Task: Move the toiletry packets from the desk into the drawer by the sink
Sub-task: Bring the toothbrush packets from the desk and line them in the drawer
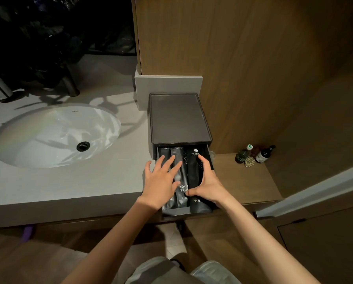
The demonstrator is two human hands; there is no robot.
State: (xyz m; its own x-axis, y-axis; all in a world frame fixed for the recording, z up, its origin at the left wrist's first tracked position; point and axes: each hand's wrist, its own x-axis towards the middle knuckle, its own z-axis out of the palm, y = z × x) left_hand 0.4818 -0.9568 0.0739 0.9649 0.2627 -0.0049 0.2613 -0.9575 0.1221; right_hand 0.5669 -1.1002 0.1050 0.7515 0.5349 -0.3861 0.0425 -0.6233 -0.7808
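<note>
Grey vanity counter (69,181), wood-panelled walls, dim light. Nearest, one drawer (175,211) stands pulled out from a black box (177,117) at the counter's right end. Three toiletry packets (180,175) lie in it side by side, lengthwise: long, black, glossy, with white lettering; the middle one reads part of "TOOTH BRUSH". Left hand (161,183) rests flat on the left and middle packets, fingers spread, gripping nothing. Right hand (207,182) lies on the right packet, fingers extended, thumb touching the middle packet. One white oval sink (54,136) lies left. Two bottles (243,154) stand on a lower wooden ledge, far right
</note>
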